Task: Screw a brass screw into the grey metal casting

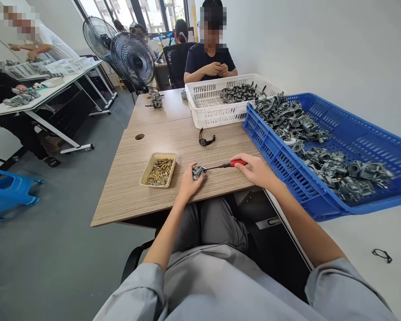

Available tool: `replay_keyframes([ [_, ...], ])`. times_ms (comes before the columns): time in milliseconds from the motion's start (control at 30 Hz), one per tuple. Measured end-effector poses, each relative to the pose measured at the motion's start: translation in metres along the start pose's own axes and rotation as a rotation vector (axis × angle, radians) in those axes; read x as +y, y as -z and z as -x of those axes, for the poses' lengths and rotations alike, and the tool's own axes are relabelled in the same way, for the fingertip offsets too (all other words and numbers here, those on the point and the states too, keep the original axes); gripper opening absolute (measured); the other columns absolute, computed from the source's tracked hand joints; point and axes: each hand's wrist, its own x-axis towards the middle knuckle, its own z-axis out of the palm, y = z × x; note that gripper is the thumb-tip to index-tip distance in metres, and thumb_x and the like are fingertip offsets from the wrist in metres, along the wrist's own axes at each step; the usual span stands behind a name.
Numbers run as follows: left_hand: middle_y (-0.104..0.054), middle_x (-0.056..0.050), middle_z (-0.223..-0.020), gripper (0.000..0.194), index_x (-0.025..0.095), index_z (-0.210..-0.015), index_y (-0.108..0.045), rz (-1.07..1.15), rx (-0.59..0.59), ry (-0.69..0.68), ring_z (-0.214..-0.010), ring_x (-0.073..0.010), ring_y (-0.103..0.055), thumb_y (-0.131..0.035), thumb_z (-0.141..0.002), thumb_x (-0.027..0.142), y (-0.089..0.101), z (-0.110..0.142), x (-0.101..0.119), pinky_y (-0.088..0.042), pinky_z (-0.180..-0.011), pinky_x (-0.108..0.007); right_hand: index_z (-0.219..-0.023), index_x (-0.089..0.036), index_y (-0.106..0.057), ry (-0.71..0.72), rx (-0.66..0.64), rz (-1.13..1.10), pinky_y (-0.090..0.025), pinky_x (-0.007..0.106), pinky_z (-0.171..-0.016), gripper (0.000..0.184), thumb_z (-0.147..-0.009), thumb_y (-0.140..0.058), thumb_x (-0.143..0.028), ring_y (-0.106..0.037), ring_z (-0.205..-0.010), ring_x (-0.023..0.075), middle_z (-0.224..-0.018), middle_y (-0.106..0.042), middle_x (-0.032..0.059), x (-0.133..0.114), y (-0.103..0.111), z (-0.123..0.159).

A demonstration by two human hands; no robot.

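Observation:
My left hand (188, 182) is closed around a small grey metal carburetor (198, 172) just over the table's front part. In my right hand (256, 170) is a screwdriver (238, 163) with a red handle and a dark shaft. The shaft points left, and its tip meets the right side of the carburetor; the exact contact spot is too small to make out. Left of my left hand stands a cream tray (169, 182) holding many small brass-coloured screw-like parts (160, 172). A black wristwatch (205, 141) lies on the table beyond my hands.
A blue crate (274, 167) of carburetors stands at my right, beside a white basket (210, 117) with more of them. One carburetor (156, 100) sits at the table's far left. A person (210, 62) sits opposite. Fans (133, 60) and a blue stool (10, 189) stand left.

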Motion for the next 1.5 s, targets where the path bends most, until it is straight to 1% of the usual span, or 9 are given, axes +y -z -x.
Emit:
replay_keyframes([
  [133,-0.078,-0.012,-0.131,0.056,0.022,-0.148,-0.056,-0.002,0.010,-0.014,-0.120,-0.0285,-0.074,-0.074,-0.096,0.034,-0.002,0.000,-0.003,-0.056,-0.109,-0.044,-0.127,-0.024,-0.077,0.028,-0.021,0.018,-0.060,0.047,-0.105,0.026,-0.110,-0.060,-0.034,-0.077,-0.115,0.0311,-0.125,-0.082,0.0100,-0.009,0.001,0.003],
  [367,-0.078,-0.013,-0.131,0.055,0.022,-0.147,-0.057,0.016,0.038,-0.037,-0.120,-0.0299,-0.074,-0.075,-0.096,0.034,-0.005,0.000,-0.006,-0.057,-0.109,-0.046,-0.126,-0.027,-0.077,0.047,-0.006,0.013,-0.062,0.047,-0.101,0.023,-0.110,-0.062,-0.034,-0.078,-0.112,0.0311,-0.123,-0.082,0.0088,-0.014,-0.001,0.004],
  [867,-0.079,-0.013,-0.127,0.056,0.022,-0.147,-0.058,0.030,0.047,-0.035,-0.114,-0.0293,-0.075,-0.075,-0.096,0.036,-0.005,0.000,-0.007,-0.058,-0.107,-0.047,-0.130,-0.026,-0.074,0.062,-0.021,0.093,-0.060,0.051,-0.106,0.026,-0.113,-0.056,-0.035,-0.076,-0.120,0.0329,-0.129,-0.080,0.0114,-0.013,-0.007,0.004],
  [933,-0.079,-0.013,-0.126,0.056,0.022,-0.147,-0.057,0.030,0.044,-0.034,-0.113,-0.0292,-0.075,-0.075,-0.096,0.037,-0.006,0.000,-0.008,-0.058,-0.106,-0.047,-0.130,-0.026,-0.074,0.073,-0.023,0.140,-0.059,0.052,-0.107,0.026,-0.114,-0.056,-0.035,-0.075,-0.122,0.0336,-0.131,-0.080,0.0118,-0.017,-0.007,0.005],
  [1033,-0.079,-0.013,-0.126,0.055,0.022,-0.146,-0.057,0.025,0.043,-0.040,-0.112,-0.0291,-0.075,-0.075,-0.096,0.036,-0.006,-0.001,-0.010,-0.058,-0.106,-0.047,-0.128,-0.025,-0.073,0.084,-0.048,0.237,-0.058,0.051,-0.104,0.025,-0.115,-0.055,-0.036,-0.076,-0.118,0.0345,-0.128,-0.081,0.0129,-0.027,-0.009,0.008],
  [1200,-0.079,-0.012,-0.123,0.053,0.022,-0.145,-0.058,0.024,0.063,-0.048,-0.111,-0.0282,-0.075,-0.075,-0.096,0.035,-0.008,-0.001,-0.011,-0.059,-0.105,-0.045,-0.126,-0.024,-0.068,0.014,-0.080,0.331,-0.056,0.042,-0.092,0.023,-0.118,-0.050,-0.038,-0.079,-0.109,0.0337,-0.118,-0.083,0.0122,-0.044,-0.015,0.010],
  [1333,-0.078,-0.012,-0.124,0.053,0.022,-0.145,-0.058,0.021,0.074,-0.043,-0.112,-0.0285,-0.075,-0.075,-0.096,0.036,-0.008,-0.001,-0.012,-0.058,-0.106,-0.046,-0.127,-0.025,-0.063,-0.071,-0.085,0.314,-0.053,0.037,-0.083,0.022,-0.118,-0.048,-0.039,-0.079,-0.103,0.0321,-0.117,-0.083,0.0112,-0.060,-0.014,0.004],
  [1433,-0.078,-0.012,-0.127,0.052,0.023,-0.143,-0.058,0.021,0.086,-0.050,-0.116,-0.0297,-0.074,-0.075,-0.096,0.036,-0.008,-0.001,-0.011,-0.058,-0.108,-0.047,-0.133,-0.026,-0.057,-0.082,-0.106,0.257,-0.053,0.037,-0.084,0.022,-0.115,-0.054,-0.039,-0.078,-0.108,0.0316,-0.121,-0.082,0.0104,-0.071,-0.012,-0.004],
  [1500,-0.078,-0.013,-0.128,0.051,0.022,-0.143,-0.058,0.034,0.080,-0.053,-0.117,-0.0302,-0.074,-0.074,-0.097,0.036,-0.007,-0.001,-0.010,-0.058,-0.109,-0.048,-0.135,-0.027,-0.054,-0.076,-0.128,0.221,-0.052,0.036,-0.085,0.025,-0.112,-0.058,-0.034,-0.078,-0.109,0.0306,-0.121,-0.082,0.0093,-0.074,-0.010,-0.010],
])
